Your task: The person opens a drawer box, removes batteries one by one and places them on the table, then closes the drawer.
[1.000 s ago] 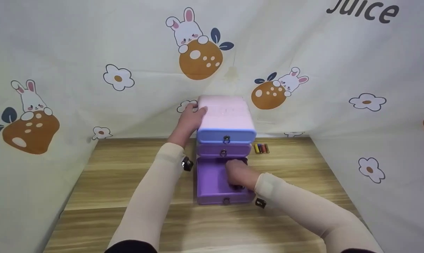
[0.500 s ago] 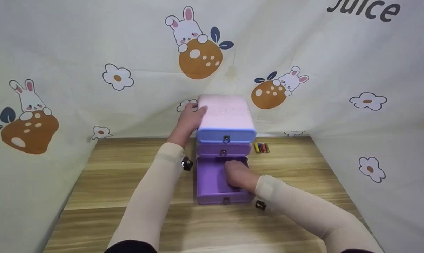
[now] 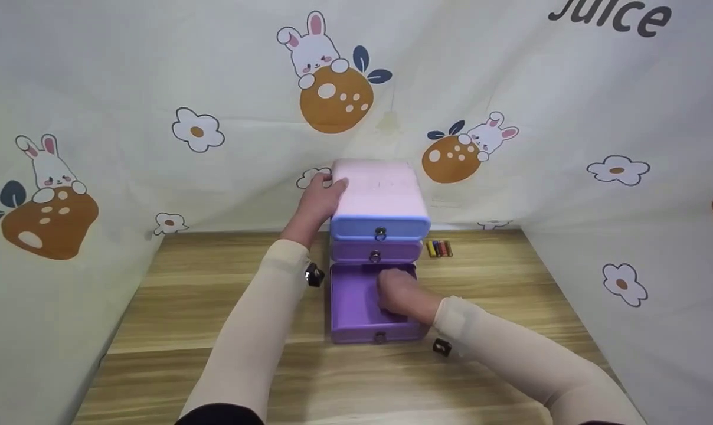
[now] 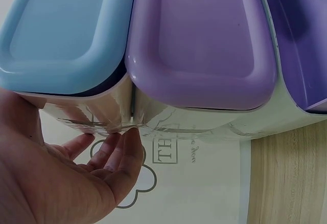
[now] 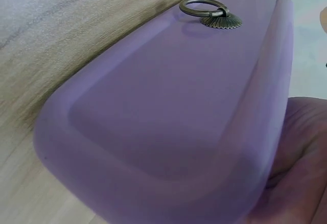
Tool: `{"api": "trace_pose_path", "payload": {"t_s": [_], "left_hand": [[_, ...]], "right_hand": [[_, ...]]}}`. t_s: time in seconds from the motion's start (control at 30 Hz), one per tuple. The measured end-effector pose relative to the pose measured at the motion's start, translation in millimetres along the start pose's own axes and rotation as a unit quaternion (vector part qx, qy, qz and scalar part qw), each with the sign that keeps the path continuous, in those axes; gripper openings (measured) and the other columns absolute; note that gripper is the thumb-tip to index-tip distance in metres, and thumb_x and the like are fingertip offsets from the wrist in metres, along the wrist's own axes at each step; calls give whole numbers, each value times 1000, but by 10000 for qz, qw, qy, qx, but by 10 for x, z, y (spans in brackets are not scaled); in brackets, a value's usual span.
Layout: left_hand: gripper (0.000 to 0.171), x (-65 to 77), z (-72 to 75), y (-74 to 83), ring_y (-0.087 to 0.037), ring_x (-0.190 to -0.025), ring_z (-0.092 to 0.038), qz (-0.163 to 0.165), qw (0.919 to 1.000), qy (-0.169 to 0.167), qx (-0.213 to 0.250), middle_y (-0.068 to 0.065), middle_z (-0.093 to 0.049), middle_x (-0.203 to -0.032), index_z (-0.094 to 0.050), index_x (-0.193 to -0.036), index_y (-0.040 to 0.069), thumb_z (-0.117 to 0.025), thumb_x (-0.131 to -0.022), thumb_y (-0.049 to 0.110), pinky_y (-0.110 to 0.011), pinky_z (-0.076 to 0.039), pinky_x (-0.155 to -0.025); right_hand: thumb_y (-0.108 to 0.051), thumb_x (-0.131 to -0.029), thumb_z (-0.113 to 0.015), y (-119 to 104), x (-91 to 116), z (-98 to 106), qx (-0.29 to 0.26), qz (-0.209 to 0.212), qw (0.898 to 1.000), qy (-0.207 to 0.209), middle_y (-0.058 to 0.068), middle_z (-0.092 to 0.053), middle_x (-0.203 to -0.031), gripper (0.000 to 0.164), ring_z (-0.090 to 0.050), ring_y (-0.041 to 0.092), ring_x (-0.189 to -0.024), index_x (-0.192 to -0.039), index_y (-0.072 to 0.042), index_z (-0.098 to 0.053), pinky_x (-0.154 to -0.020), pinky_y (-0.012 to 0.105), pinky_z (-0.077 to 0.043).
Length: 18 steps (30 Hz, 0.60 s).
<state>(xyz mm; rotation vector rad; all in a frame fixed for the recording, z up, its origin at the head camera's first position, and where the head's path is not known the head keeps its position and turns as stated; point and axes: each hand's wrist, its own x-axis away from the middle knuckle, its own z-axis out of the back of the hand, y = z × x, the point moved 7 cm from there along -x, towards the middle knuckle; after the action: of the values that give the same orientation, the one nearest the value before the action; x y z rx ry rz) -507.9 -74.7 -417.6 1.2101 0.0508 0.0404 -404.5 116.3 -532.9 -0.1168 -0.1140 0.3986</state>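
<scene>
A small drawer cabinet (image 3: 380, 189) with a pink top stands at the back of the table. My left hand (image 3: 320, 203) holds its upper left edge, thumb on top; in the left wrist view the bent fingers (image 4: 120, 155) touch the side. The blue top drawer (image 3: 356, 228) and purple middle drawer (image 3: 350, 252) are pushed in. Below them, the purple bottom drawer (image 3: 350, 301) is pulled out. Inside its right part is my right hand (image 3: 402, 294), knuckles up. Its fingertips, and anything in them, are hidden; the right wrist view shows mainly the drawer front (image 5: 173, 96) with its ring pull (image 5: 202, 7).
Several small batteries (image 3: 440, 248), of different colours, lie in a row on the wooden table (image 3: 226, 295) to the right of the cabinet. A pale cloth (image 3: 244, 71) printed with rabbits and flowers encloses the table at the back and sides.
My right hand has shifted slightly left and up inside the bottom drawer. A dark patch under it one second ago no longer shows. The left hand and the cabinet stay in place.
</scene>
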Motion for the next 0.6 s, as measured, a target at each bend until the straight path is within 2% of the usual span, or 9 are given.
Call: {"api": "trace_pose_path", "payload": {"t_s": [0.07, 0.1, 0.23, 0.3, 0.33, 0.6], "left_hand": [[68, 1, -1, -2, -38, -147, -52, 2, 10000, 12, -6, -23, -52, -161, -48, -160, 3, -59, -111, 49, -50, -45, -120], [68, 2, 0, -1, -38, -147, -52, -3, 10000, 22, -20, -23, -53, -161, -48, -160, 3, -59, -111, 49, -50, -45, -120], [68, 9, 1, 7, -38, -147, -51, -22, 10000, 31, -39, -23, -53, -161, -48, -160, 4, -58, -111, 49, -50, -44, -120], [68, 10, 0, 6, -38, -146, -52, -17, 10000, 16, -7, -23, -53, -161, -48, -160, 4, -59, -111, 49, -50, -44, -120], [67, 8, -1, 5, -37, -147, -52, -16, 10000, 12, 9, -23, -53, -161, -48, -160, 4, -59, -111, 49, -50, -44, -120], [68, -8, -2, -9, -37, -147, -52, 33, 10000, 17, -17, -23, -52, -162, -47, -161, 4, -59, -111, 49, -49, -45, -120]], "right_hand": [[-1, -79, -74, 3, 5, 13, -213, 143, 9997, 42, 7, -60, -64, 26, -61, 27, -61, -65, -14, -57, -61, 48, -59], [-3, -78, -74, 75, -62, -79, -272, 319, 9990, 176, 4, -59, -64, 25, -59, 25, -61, -65, -16, -57, -59, 46, -58], [-1, -77, -75, 10, 22, 44, -546, 604, 9964, 253, 1, -59, -64, 23, -59, 23, -59, -67, -15, -60, -57, 44, -56], [-1, -78, -76, 13, 29, 58, -618, 679, 9954, 267, 0, -60, -65, 22, -59, 22, -61, -70, -16, -62, -58, 43, -56], [2, -78, -76, -59, 103, 166, -667, 639, 9955, 197, 0, -59, -64, 23, -59, 21, -61, -70, -15, -62, -59, 43, -56], [2, -78, -76, -60, 133, 210, -688, 771, 9943, 262, -4, -57, -65, 24, -55, 16, -60, -71, -16, -62, -57, 37, -51]]}}
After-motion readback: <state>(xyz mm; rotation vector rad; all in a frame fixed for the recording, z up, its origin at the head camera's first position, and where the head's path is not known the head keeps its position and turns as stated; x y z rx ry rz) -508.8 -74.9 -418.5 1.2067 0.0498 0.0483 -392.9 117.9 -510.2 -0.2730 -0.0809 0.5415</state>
